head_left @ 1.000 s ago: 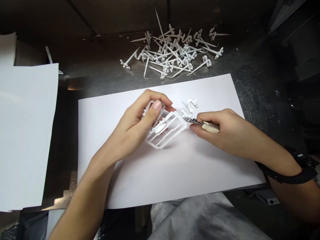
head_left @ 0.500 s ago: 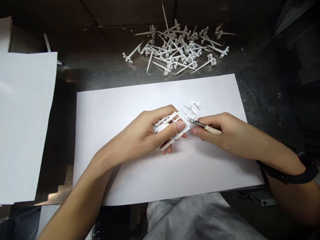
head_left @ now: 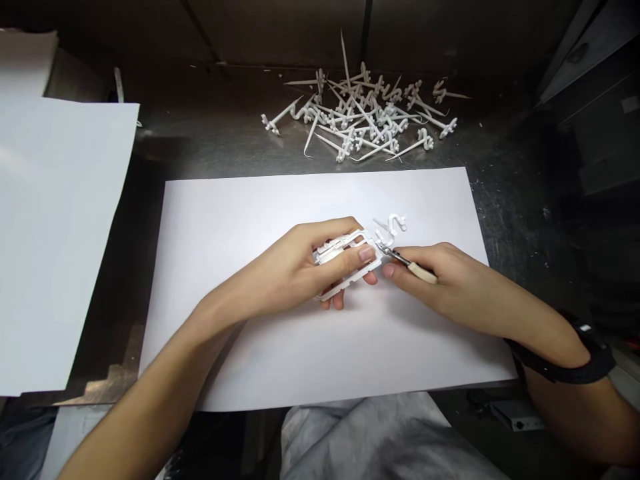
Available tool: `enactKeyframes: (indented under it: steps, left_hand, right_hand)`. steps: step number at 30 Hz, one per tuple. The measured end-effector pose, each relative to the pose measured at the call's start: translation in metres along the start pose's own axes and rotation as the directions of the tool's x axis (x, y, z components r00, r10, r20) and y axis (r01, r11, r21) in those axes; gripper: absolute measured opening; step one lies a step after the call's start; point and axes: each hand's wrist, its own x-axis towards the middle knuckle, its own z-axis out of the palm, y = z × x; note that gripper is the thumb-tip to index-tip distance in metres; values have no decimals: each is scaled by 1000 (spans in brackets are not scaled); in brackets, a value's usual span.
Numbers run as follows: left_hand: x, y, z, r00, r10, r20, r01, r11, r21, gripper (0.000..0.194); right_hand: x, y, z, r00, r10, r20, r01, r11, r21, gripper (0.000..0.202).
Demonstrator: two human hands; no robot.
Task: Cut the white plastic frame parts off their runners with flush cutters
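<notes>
Between the thumb and fingers of my left hand (head_left: 310,263) is a white plastic frame (head_left: 357,272) with openings in it, held above a white paper sheet (head_left: 240,363). My right hand (head_left: 440,280) is closed around small nippers (head_left: 423,272) with cream-coloured handles. Their metal jaws meet the frame's right corner, where a curved white sprue piece (head_left: 397,223) with a thin spike sticks out. Whether the jaws have cut through cannot be made out. Part of the frame is hidden under my left thumb.
A heap of white sprue pieces with long pointed stems (head_left: 365,117) lies at the back of the dark metal bench (head_left: 200,140). Another large white sheet (head_left: 60,233) is at the left, beside a box (head_left: 75,73). Small white crumbs are scattered near the right edge of the paper.
The camera view has shifted slightly, so the bench and heap sit lower in the picture. Both hands keep their hold, with the nippers' jaws still at the frame's corner.
</notes>
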Motion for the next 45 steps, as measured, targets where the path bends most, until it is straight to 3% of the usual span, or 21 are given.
enactKeyframes:
  steps: [7, 15, 23, 30, 37, 42, 45]
  left_hand:
    - [0, 0, 0, 1000, 2, 11, -2, 1000, -17, 15]
    - [-3, 5, -2, 999, -32, 42, 35, 998, -51, 12]
    - [-2, 4, 0, 1000, -3, 17, 4, 1000, -28, 15]
    - [-3, 4, 1, 1000, 5, 5, -5, 999, -34, 18]
    - [0, -1, -1, 1000, 12, -3, -12, 1000, -8, 23]
    - [1, -3, -3, 999, -45, -13, 45, 999, -10, 27]
    - [2, -2, -4, 992, -90, -94, 87, 996, -31, 31]
  right_hand:
    - [-1, -5, 0, 999, 1, -42, -1, 1000, -14, 36]
    - [-4, -2, -7, 991, -22, 131, -4, 981, 193, 34]
    - [-2, -8, -1, 1000, -2, -21, 2, 1000, 16, 41]
    - [-3, -6, 1, 1000, -17, -7, 17, 1000, 22, 43]
    - [2, -2, 10, 996, 11, -91, -17, 997, -74, 52]
    - [4, -4, 12, 988, 16, -152, -28, 996, -81, 51]
    - [4, -3, 8, 975, 39, -220, -55, 996, -69, 52]
